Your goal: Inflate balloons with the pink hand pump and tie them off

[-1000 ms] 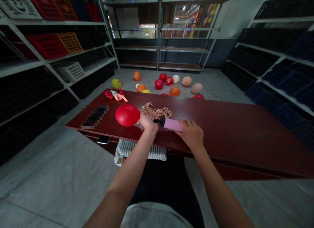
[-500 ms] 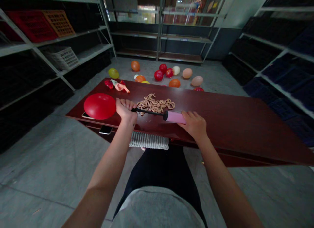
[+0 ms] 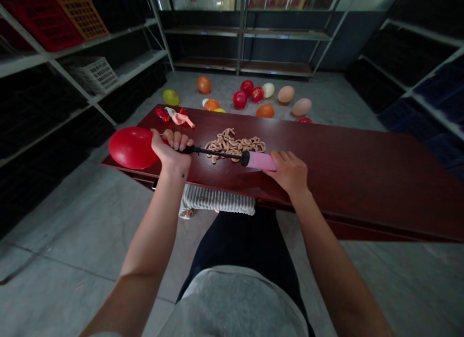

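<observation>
My left hand (image 3: pixel 170 148) is closed around the black end of a balloon pump (image 3: pixel 261 161), at the neck of an inflated red balloon (image 3: pixel 132 147). The balloon's neck and the pump tip are mostly hidden by the fingers. My right hand (image 3: pixel 290 171) wraps the far end of the pump's pink barrel. Between the hands, the black rod shows, stretched out over the table. Just behind the rod lies a pile of beige, twisted long balloons or cords (image 3: pixel 232 144); I cannot tell which.
Limp red and peach balloons (image 3: pixel 177 116) lie at the back left of the dark red table (image 3: pixel 348 168). Beyond it, inflated balloons (image 3: pixel 239 99) rest on the floor. A grey ribbed cloth (image 3: pixel 217 200) hangs at the front edge. Shelves with crates (image 3: pixel 94 75) stand around.
My left hand has moved left with the red balloon, and more of the pump's black rod shows. The right hand keeps its grip. My view has tilted slightly down.
</observation>
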Action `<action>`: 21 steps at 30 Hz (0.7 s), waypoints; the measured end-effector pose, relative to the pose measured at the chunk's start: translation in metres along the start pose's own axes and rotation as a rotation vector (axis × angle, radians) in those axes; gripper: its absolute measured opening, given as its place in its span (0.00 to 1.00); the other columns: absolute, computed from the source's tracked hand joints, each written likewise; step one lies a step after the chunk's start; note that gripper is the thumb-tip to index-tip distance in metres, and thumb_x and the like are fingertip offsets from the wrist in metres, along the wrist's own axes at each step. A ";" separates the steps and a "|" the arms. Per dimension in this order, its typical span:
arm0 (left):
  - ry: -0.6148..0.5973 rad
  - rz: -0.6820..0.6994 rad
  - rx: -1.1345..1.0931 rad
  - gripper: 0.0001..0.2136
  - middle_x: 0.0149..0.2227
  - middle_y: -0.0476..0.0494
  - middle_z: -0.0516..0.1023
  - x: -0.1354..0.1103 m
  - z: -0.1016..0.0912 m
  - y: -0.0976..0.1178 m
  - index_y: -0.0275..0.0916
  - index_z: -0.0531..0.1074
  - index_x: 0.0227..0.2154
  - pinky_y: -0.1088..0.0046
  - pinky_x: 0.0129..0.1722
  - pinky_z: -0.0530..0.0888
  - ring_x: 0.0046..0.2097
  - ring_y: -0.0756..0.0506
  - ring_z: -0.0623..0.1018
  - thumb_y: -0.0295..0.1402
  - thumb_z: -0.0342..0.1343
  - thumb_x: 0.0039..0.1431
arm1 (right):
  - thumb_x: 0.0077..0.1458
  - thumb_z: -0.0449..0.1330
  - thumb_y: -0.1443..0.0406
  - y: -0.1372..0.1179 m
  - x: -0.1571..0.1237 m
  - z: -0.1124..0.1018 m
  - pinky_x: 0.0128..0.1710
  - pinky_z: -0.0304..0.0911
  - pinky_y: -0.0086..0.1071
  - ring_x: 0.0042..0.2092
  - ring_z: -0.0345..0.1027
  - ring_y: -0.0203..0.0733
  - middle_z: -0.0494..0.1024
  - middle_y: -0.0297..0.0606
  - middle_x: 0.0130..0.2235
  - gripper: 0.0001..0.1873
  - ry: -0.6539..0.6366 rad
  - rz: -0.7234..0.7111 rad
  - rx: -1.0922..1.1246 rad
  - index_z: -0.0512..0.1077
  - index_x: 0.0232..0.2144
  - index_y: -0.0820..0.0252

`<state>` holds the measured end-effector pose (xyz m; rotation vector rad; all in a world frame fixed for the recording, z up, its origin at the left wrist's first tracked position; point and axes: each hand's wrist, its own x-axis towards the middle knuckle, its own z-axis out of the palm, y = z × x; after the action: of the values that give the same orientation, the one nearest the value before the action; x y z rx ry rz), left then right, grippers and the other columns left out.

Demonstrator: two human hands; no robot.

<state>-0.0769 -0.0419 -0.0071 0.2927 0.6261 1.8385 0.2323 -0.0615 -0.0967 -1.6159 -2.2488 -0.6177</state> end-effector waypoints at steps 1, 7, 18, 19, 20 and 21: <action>0.001 -0.011 0.006 0.27 0.12 0.53 0.43 0.001 0.000 0.000 0.38 0.42 0.16 0.75 0.17 0.56 0.14 0.53 0.50 0.47 0.32 0.71 | 0.58 0.57 0.50 0.000 -0.001 0.001 0.34 0.49 0.36 0.41 0.64 0.47 0.77 0.42 0.39 0.22 -0.001 0.005 0.006 0.71 0.48 0.58; 0.057 0.034 0.013 0.26 0.13 0.55 0.44 0.005 0.006 -0.014 0.38 0.43 0.17 0.76 0.18 0.56 0.14 0.54 0.49 0.43 0.35 0.72 | 0.56 0.60 0.51 0.002 -0.001 0.001 0.35 0.49 0.36 0.42 0.64 0.49 0.76 0.42 0.40 0.24 -0.021 0.058 0.057 0.69 0.50 0.56; 0.066 0.108 0.015 0.25 0.13 0.57 0.43 0.006 0.040 -0.059 0.39 0.42 0.19 0.76 0.17 0.52 0.14 0.55 0.47 0.43 0.39 0.71 | 0.56 0.60 0.49 0.004 -0.001 0.000 0.35 0.50 0.36 0.44 0.64 0.50 0.76 0.44 0.43 0.26 -0.035 0.146 0.124 0.68 0.52 0.56; 0.061 0.103 0.024 0.25 0.13 0.57 0.43 0.003 0.043 -0.067 0.39 0.42 0.19 0.76 0.17 0.52 0.14 0.55 0.47 0.43 0.39 0.71 | 0.56 0.59 0.49 0.003 -0.001 0.000 0.35 0.50 0.36 0.44 0.64 0.50 0.76 0.44 0.43 0.27 -0.033 0.147 0.129 0.68 0.52 0.56; 0.056 0.098 0.032 0.25 0.13 0.57 0.43 0.000 0.047 -0.077 0.39 0.42 0.19 0.76 0.17 0.52 0.14 0.55 0.47 0.44 0.40 0.71 | 0.57 0.58 0.48 0.003 0.000 0.001 0.35 0.50 0.36 0.44 0.64 0.50 0.76 0.45 0.43 0.27 -0.029 0.149 0.133 0.68 0.53 0.56; 0.054 0.093 0.040 0.25 0.13 0.57 0.43 -0.004 0.051 -0.087 0.40 0.42 0.19 0.75 0.17 0.52 0.14 0.55 0.47 0.44 0.40 0.71 | 0.57 0.57 0.47 0.003 0.000 0.002 0.35 0.49 0.36 0.43 0.64 0.50 0.76 0.45 0.43 0.28 -0.025 0.153 0.137 0.68 0.53 0.57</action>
<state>0.0185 -0.0103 -0.0127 0.3037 0.6977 1.9299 0.2352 -0.0603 -0.0977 -1.7138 -2.1092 -0.3973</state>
